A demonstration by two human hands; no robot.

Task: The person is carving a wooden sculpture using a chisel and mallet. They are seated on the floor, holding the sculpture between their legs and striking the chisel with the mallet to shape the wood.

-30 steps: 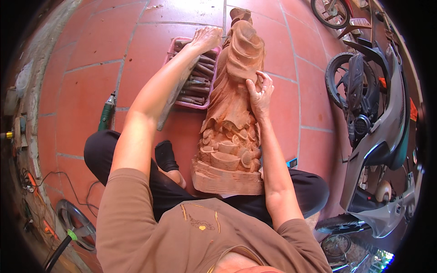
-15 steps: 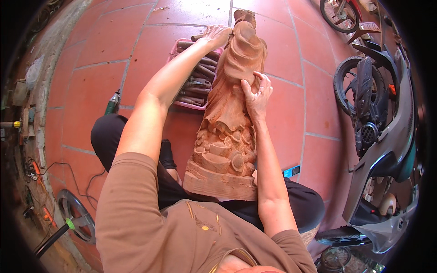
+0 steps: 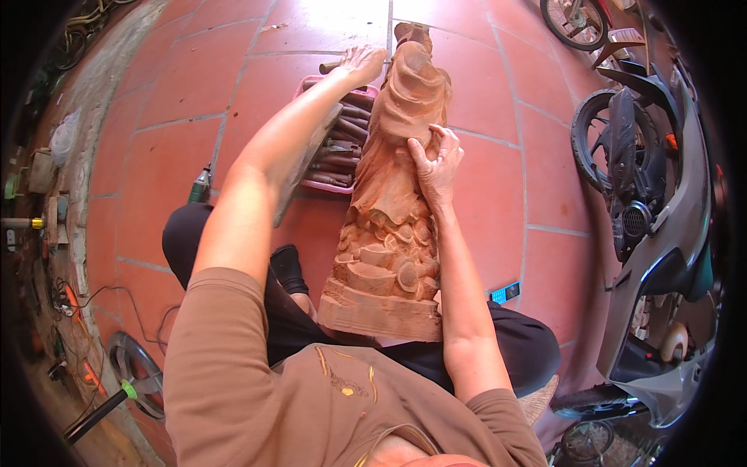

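A carved reddish-brown wooden statue [image 3: 389, 187] extends away from my lap, its broad base nearest me and its narrow end far off. Folds of robe cover its upper part; heaped rounded shapes are cut above the base. Beside the far end, my left hand [image 3: 363, 65] is closed around a chisel [image 3: 331, 68], its handle sticking out to the left. The chisel's other end points at the statue; whether it touches the wood I cannot tell. My right hand [image 3: 438, 165] grips the statue's right side at mid-length, thumb and curled fingers against the carving.
A pink basket [image 3: 327, 186] full of chisels stands left of the statue, partly under my left forearm. A green power tool [image 3: 200, 187] lies by my left knee, and a blue keypad phone [image 3: 505, 293] by my right. Motorbike parts [image 3: 661, 233] line the right side.
The whole view has shifted slightly. Both hands keep nearly the same places on the chisel and the statue, with the left forearm swung a little.
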